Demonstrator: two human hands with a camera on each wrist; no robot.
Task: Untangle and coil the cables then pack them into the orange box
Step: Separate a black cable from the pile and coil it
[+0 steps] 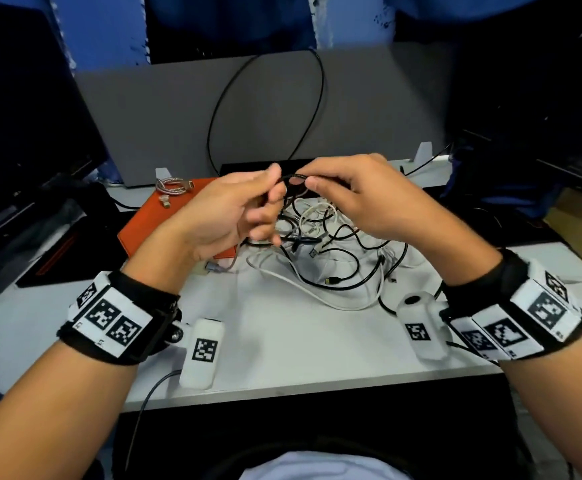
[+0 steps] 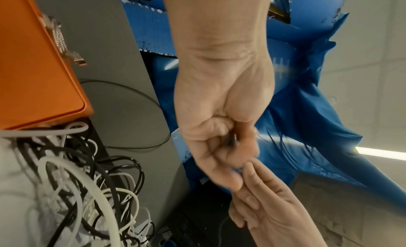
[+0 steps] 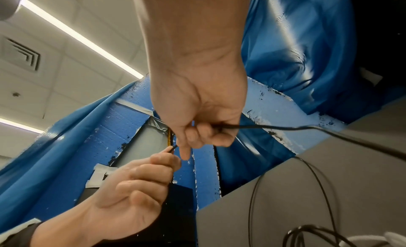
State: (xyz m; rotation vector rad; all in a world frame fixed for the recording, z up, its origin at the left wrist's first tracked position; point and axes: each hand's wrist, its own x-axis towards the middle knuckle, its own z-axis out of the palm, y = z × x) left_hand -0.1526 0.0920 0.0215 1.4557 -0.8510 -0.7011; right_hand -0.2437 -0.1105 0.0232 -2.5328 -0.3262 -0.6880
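Observation:
Both hands are raised over a tangle of black and white cables (image 1: 334,258) on the white desk. My left hand (image 1: 275,192) pinches a thin black cable (image 1: 293,176) between thumb and fingers. My right hand (image 1: 312,181) grips the same cable close beside it. From there the cable rises in a big loop against the grey partition. In the right wrist view the black cable (image 3: 285,128) runs out of my right hand (image 3: 197,134) to the right. The orange box (image 1: 158,226) lies closed at the left, with a braided silver cable coil (image 1: 173,185) on its lid.
A grey partition (image 1: 386,109) stands behind the desk. Dark monitors (image 1: 23,116) stand at the left and a black device (image 1: 54,258) lies by the box. The tangle (image 2: 77,181) reaches the orange box (image 2: 33,68). The desk's front edge (image 1: 282,386) is near my body.

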